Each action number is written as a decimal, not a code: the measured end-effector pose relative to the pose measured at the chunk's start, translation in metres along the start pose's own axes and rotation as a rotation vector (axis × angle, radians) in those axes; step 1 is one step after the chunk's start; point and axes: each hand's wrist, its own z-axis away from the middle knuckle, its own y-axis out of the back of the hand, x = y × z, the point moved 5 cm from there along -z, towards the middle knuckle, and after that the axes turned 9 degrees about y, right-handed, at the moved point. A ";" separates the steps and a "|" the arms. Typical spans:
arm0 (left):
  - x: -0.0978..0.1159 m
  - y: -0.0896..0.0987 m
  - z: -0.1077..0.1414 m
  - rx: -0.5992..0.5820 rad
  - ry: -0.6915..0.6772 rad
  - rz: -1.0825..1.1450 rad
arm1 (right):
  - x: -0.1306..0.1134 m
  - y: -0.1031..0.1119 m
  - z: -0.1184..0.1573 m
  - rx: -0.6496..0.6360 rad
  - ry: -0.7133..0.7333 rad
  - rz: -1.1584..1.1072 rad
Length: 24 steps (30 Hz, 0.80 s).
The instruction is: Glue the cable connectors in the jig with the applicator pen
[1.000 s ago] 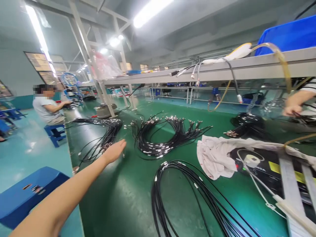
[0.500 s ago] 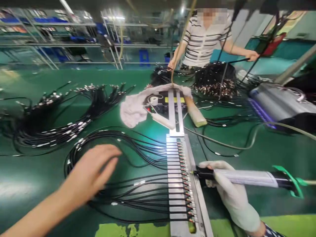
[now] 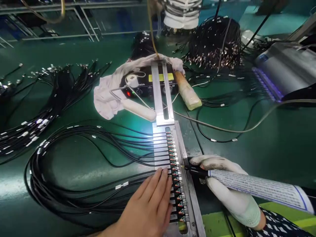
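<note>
Bare left hand (image 3: 150, 204), palm down over the near half of the long silver metal fixture (image 3: 194, 204): fingers together, nearly straight, pointing away, laid across thin black cables (image 3: 36, 164) and not gripping. Steadying seems best with light, even pressure, fingertips clear of the small metal connectors (image 3: 177, 177) lined up on the fixture. White-gloved right hand (image 3: 227, 192), right of the fixture, closed around a thick white-labelled syringe (image 3: 256, 187), held low and slanted, black front end pointing left. Its tip is at the fixture, just beside the connectors; a steady wrist and fine tip control look important. Cables loop out left of the fixture. Beyond its far end: crumpled white cloth (image 3: 106, 98) around a black control box (image 3: 145, 90). Farther, beyond the fixture and to the right, big black cable pile (image 3: 214, 42); part of a person in stripes (image 3: 181, 16) beside it.
</note>
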 end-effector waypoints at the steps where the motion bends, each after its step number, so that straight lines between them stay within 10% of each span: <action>1: -0.001 -0.001 0.001 -0.009 0.015 0.029 | -0.002 0.000 -0.001 0.000 0.014 -0.004; 10: -0.006 0.000 0.001 -0.016 0.041 0.129 | -0.019 -0.006 -0.002 -0.212 0.231 0.185; 24: -0.009 0.005 0.000 -0.055 0.022 0.187 | -0.021 -0.006 -0.002 -0.210 0.241 0.297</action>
